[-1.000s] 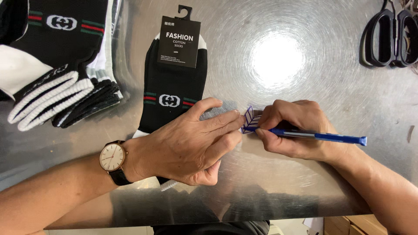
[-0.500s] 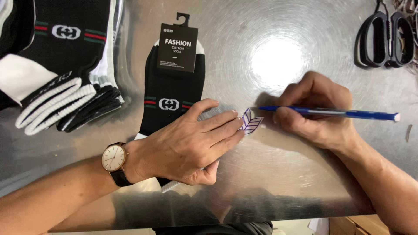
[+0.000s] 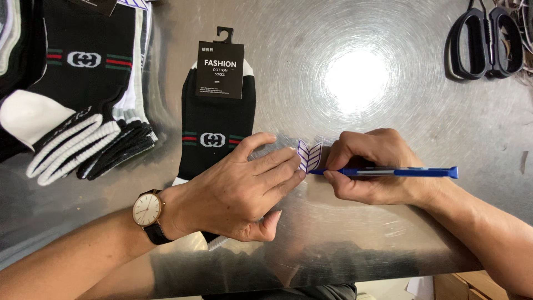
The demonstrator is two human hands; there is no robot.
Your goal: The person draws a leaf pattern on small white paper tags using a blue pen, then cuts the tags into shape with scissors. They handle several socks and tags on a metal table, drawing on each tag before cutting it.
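A pair of black socks with a black card header and hanger lies on the shiny metal table. My left hand, with a wristwatch on its wrist, rests flat across the socks' lower part, its fingertips pinning a small white sticker with purple lines. My right hand grips a blue pen lying almost level, its tip touching the sticker's lower edge.
A heap of black-and-white socks lies at the far left. Black-handled scissors rest at the top right. A bright light glare marks the table's middle. The table's front edge runs just under my forearms.
My right hand drew back to the right with the pen half a second ago, then came back left so the tip meets the sticker again. The left hand stayed put.
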